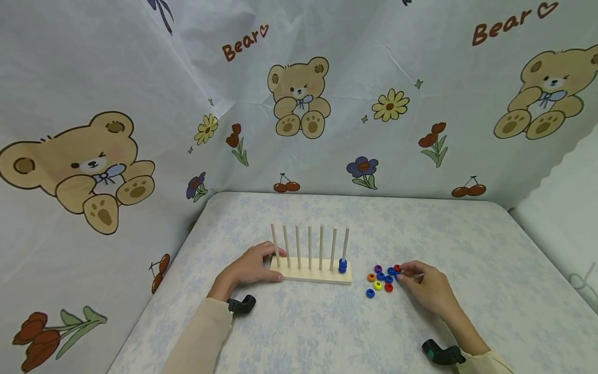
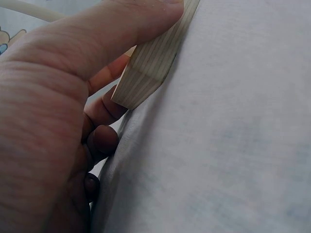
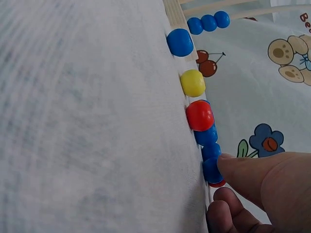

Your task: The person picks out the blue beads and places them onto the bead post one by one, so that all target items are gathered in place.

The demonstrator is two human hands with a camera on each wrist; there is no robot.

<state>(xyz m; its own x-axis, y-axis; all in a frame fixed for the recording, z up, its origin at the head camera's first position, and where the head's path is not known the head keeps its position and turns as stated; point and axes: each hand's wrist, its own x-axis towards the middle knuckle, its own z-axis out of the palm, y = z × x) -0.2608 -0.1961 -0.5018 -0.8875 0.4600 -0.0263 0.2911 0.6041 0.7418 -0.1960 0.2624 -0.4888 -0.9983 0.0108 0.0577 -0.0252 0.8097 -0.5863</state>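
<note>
A pale wooden peg board with several upright pegs stands mid-table. On its rightmost peg are three blue beads. My left hand grips the board's left end, thumb along the front edge and fingers behind; the left wrist view shows the board's end between them. To the right of the board my right hand is at the right side of a loose bead group, pinching a blue bead between thumb and fingers. A red bead lies by its index fingertip.
Loose beads lie between the board and my right hand: a purple bead, an orange bead, a yellow bead, a red bead and several blue ones. A bear-printed cloth hangs behind the table.
</note>
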